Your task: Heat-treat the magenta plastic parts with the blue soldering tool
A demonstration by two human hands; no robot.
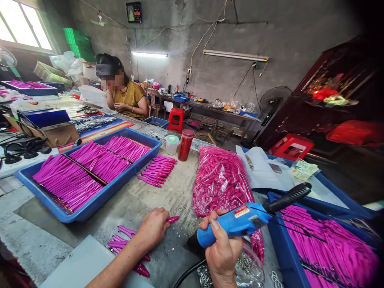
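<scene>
My left hand (153, 229) pinches a small magenta plastic piece (173, 219) just above the concrete worktable (168, 188). A blue electric screwdriver (240, 220) with a black tip lies gripped in my right hand (222, 252), its nose pointing left and down; a black cord (187, 274) trails from it. Below my left wrist lies a small heap of magenta pieces (126, 240). Tiny metal screws (180, 212) are scattered between my hands. A clear bag of screws (249, 270) sits by my right wrist.
A long blue tray of magenta sticks (90, 172) stands at left, another blue tray (330, 248) at right. A clear bag of pink parts (222, 180), a loose magenta row (157, 170), a red flask (185, 145) and a lidded cup (172, 145) sit mid-table. A seated person (123, 94) works behind.
</scene>
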